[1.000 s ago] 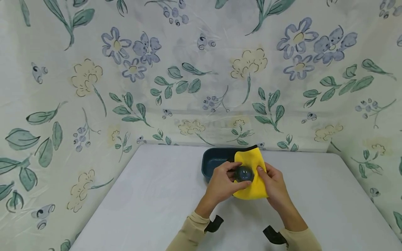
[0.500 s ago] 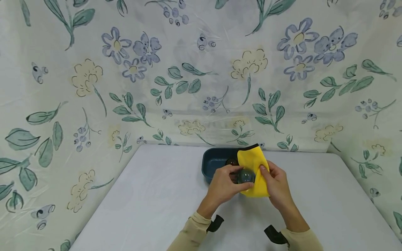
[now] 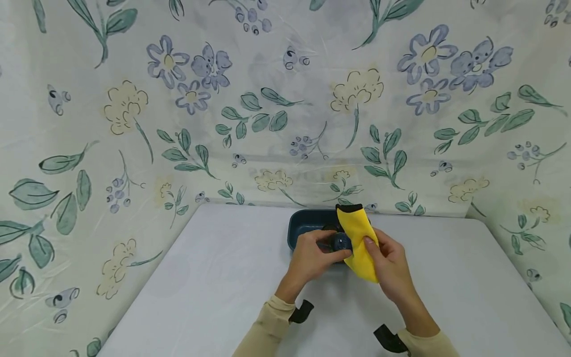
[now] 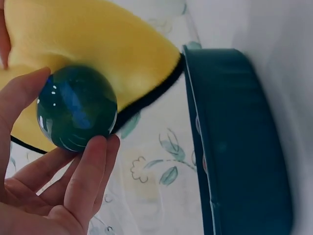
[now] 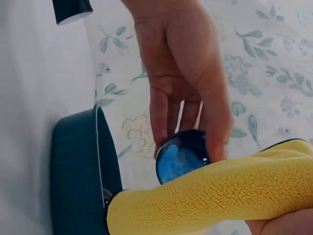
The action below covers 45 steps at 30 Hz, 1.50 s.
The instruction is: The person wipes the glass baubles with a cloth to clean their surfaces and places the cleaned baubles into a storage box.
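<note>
My left hand (image 3: 308,255) holds a dark blue-green glass ball (image 4: 77,108) between its thumb and fingertips, in front of the tray. In my right hand (image 3: 392,265) is a yellow cloth (image 3: 360,243) with black edging, pinched under the thumb and hanging upright. The cloth overlaps the right side of the ball in the head view. Seen from the right wrist, its fuzzy face (image 5: 205,196) covers the lower part of the ball, and only a little of my right hand shows at the bottom corner.
Just behind the hands stands a dark teal tray (image 3: 296,228) with raised walls. Another round, dark ball (image 3: 329,228) shows inside it, partly hidden by my left hand. The white table (image 3: 214,267) runs back to a wall of floral fabric (image 3: 312,114).
The left hand and ball have drawn slightly left and back toward the tray. The cloth has folded narrower in the right hand and uncovers more of the tray.
</note>
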{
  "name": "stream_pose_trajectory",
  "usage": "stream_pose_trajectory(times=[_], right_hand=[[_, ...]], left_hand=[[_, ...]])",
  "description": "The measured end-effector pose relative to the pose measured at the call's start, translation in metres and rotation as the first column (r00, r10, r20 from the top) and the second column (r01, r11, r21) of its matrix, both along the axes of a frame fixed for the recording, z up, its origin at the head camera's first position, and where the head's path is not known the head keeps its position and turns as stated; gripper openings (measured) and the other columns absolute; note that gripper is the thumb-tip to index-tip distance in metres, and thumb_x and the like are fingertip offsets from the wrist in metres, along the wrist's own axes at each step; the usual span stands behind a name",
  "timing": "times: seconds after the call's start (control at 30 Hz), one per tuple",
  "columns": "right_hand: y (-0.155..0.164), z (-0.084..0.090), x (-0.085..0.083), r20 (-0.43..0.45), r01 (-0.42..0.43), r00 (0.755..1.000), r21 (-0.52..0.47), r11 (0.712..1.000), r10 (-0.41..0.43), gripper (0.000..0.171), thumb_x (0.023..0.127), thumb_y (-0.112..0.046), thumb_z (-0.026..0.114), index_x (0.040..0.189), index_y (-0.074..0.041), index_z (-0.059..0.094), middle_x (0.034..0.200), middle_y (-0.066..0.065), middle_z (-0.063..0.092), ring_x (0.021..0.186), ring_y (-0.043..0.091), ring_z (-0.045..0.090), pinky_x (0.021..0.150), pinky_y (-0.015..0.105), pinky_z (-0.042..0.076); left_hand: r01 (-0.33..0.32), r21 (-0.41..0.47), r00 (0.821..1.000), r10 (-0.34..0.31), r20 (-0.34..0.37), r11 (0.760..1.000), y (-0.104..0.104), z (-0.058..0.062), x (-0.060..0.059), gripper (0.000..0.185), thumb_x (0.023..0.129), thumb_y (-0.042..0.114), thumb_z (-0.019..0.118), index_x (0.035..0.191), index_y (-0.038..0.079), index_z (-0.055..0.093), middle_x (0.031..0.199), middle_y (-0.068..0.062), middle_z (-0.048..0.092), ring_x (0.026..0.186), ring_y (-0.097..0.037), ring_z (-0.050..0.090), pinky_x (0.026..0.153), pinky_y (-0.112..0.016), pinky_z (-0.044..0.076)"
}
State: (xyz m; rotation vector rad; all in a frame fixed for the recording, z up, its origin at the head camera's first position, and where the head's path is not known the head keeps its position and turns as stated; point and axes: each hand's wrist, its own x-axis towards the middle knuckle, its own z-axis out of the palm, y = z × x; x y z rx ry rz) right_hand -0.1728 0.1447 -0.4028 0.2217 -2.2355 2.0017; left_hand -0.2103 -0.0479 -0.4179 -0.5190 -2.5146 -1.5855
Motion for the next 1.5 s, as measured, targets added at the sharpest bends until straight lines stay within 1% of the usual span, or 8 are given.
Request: stream_pose_trajectory(times=[0.1,0.33,0.57,0.83,1.0,1.2,1.33,1.5], right_hand=[[-0.004,0.002,0.003,-0.016,-0.026,1.000,-0.006,1.000,0.026,0.037,0.109,-0.016,0.050,0.141,0.002,0.057,0.117,0.024,0.063,0.087,0.015,0.063,0.078,0.023,0.060],[-0.009,0.002,0.010,-0.019,-0.054,0.998,0.035,0.998,0.054,0.041,0.109,-0.017,0.052,0.145,0.001,0.054,0.119,0.023,0.064,0.088,0.017,0.062,0.079,0.022,0.059],[-0.014,0.000,0.011,-0.036,-0.056,0.998,0.069,0.996,0.058,0.041,0.108,-0.016,0.053,0.144,0.004,0.055,0.116,0.022,0.067,0.086,0.018,0.064,0.078,0.022,0.059],[-0.014,-0.002,0.010,0.001,-0.032,0.999,0.068,0.997,0.032,0.041,0.109,-0.018,0.052,0.142,0.005,0.056,0.112,0.023,0.068,0.084,0.016,0.065,0.076,0.020,0.059],[-0.014,-0.003,0.008,0.068,-0.036,0.997,0.026,0.999,0.034,0.042,0.109,-0.020,0.051,0.141,0.005,0.056,0.112,0.023,0.067,0.084,0.015,0.066,0.078,0.021,0.060],[-0.014,-0.011,0.002,0.137,-0.093,0.985,-0.090,0.992,0.105,0.041,0.111,-0.022,0.046,0.137,0.008,0.056,0.100,0.013,0.067,0.081,0.016,0.069,0.075,0.026,0.062],[-0.012,-0.014,-0.001,0.183,-0.117,0.972,-0.168,0.979,0.147,0.043,0.112,-0.025,0.041,0.136,0.010,0.051,0.095,0.004,0.064,0.080,0.014,0.068,0.075,0.027,0.062],[-0.007,-0.013,-0.003,0.216,-0.125,0.961,-0.210,0.970,0.171,0.045,0.113,-0.026,0.039,0.140,0.010,0.046,0.098,0.000,0.063,0.084,0.012,0.069,0.079,0.026,0.063]], left_hand=[[0.008,0.033,1.000,-0.008,0.000,0.999,-0.004,-0.001,-0.004,0.055,0.083,0.032,0.088,0.126,0.003,0.072,0.125,-0.014,0.074,0.104,-0.026,0.075,0.087,-0.044,0.064],[0.003,0.064,1.000,-0.005,0.027,0.998,-0.010,0.001,-0.006,0.056,0.084,0.030,0.087,0.129,0.003,0.071,0.128,-0.015,0.072,0.110,-0.028,0.074,0.087,-0.032,0.064],[-0.075,0.118,0.997,0.072,0.027,0.990,-0.016,0.002,-0.007,0.058,0.082,0.031,0.088,0.129,0.003,0.071,0.127,-0.013,0.073,0.112,-0.027,0.072,0.090,-0.036,0.064],[-0.136,0.167,0.991,0.136,0.010,0.977,-0.016,0.004,-0.008,0.057,0.081,0.033,0.089,0.129,0.006,0.072,0.126,-0.010,0.073,0.110,-0.025,0.071,0.091,-0.039,0.064],[-0.139,0.209,0.990,0.138,0.019,0.968,-0.014,0.007,-0.005,0.058,0.081,0.029,0.089,0.130,0.005,0.071,0.127,-0.011,0.073,0.110,-0.026,0.071,0.091,-0.039,0.064],[-0.101,0.250,0.994,0.111,-0.025,0.963,-0.009,0.012,0.000,0.055,0.081,0.025,0.089,0.129,0.005,0.071,0.127,-0.011,0.072,0.110,-0.027,0.072,0.091,-0.037,0.063],[-0.080,0.254,0.995,0.093,-0.038,0.964,-0.005,0.015,0.005,0.052,0.081,0.025,0.089,0.127,0.009,0.072,0.126,-0.010,0.073,0.110,-0.026,0.072,0.091,-0.035,0.063],[-0.041,0.231,0.998,0.049,-0.030,0.972,-0.002,0.016,0.011,0.053,0.082,0.025,0.088,0.129,0.009,0.071,0.128,-0.010,0.071,0.111,-0.026,0.072,0.092,-0.034,0.063]])
